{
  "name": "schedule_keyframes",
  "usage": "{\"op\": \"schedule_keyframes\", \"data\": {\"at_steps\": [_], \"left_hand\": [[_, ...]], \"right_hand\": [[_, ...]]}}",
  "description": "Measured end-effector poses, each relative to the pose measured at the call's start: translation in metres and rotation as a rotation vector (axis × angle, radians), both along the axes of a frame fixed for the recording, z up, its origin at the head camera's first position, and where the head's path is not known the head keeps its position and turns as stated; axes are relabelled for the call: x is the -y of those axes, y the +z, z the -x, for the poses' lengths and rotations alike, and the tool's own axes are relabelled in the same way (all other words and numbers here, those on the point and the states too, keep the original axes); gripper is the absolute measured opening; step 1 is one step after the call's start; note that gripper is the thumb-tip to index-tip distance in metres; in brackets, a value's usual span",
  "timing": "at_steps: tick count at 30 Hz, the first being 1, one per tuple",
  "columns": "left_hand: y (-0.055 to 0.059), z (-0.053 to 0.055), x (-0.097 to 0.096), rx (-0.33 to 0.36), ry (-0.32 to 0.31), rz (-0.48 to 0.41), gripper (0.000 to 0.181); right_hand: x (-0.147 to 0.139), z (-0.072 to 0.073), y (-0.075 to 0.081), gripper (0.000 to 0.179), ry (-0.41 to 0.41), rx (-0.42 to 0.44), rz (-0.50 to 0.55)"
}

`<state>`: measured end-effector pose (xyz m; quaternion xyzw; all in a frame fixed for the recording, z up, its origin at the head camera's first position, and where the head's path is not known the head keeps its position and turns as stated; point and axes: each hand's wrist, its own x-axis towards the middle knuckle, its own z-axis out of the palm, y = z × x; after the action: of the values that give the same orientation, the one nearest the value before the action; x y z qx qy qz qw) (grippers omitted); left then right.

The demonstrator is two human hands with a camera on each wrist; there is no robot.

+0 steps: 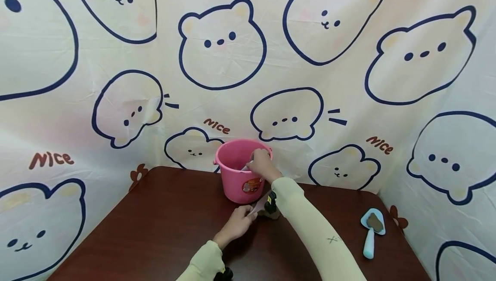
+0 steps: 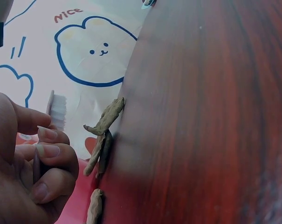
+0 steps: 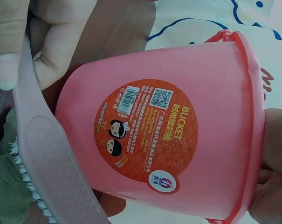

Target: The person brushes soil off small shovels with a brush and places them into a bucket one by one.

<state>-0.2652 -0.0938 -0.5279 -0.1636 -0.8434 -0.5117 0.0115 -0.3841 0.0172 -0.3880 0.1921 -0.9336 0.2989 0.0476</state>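
My left hand (image 1: 236, 225) grips the handle of a pale pink scrubbing brush (image 3: 57, 154). Its white bristles (image 2: 59, 112) face down above greenish-brown, clay-like lumps (image 2: 108, 116) on the table. Behind the brush stands a pink bucket (image 1: 232, 186), upright, with a round orange label. My right hand (image 1: 263, 165) reaches over the bucket's right rim, fingers curled and pointing inward. A slim pale object (image 1: 245, 168) shows under those fingers; its kind is hard to make out, and the bucket's bottom is hidden. At the right wrist view's edge, only part of my right hand (image 3: 271, 163) shows.
On the right of the dark wooden table (image 1: 174, 220) lies a light blue toy shovel (image 1: 369, 242) with a brown lump (image 1: 374, 222) on its blade. A bear-printed cloth (image 1: 221, 66) hangs close behind the table and along its sides.
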Motion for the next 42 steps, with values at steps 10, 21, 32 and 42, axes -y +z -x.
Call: {"op": "schedule_keyframes", "data": {"at_steps": [10, 21, 32, 42], "left_hand": [[-0.001, 0.0, -0.002, 0.026, 0.011, 0.021, 0.023], [-0.003, 0.003, 0.001, -0.009, -0.003, -0.008, 0.022], [-0.001, 0.001, 0.004, 0.005, 0.012, -0.013, 0.022], [-0.001, 0.002, 0.007, 0.016, 0.01, -0.032, 0.023]], "right_hand": [[-0.005, 0.003, -0.003, 0.015, 0.047, -0.003, 0.007], [-0.025, -0.007, -0.009, 0.011, 0.081, -0.215, 0.317], [-0.097, -0.036, -0.022, 0.011, -0.053, -0.293, 0.448], [-0.176, -0.08, -0.037, 0.033, -0.187, 0.069, 0.06]]}}
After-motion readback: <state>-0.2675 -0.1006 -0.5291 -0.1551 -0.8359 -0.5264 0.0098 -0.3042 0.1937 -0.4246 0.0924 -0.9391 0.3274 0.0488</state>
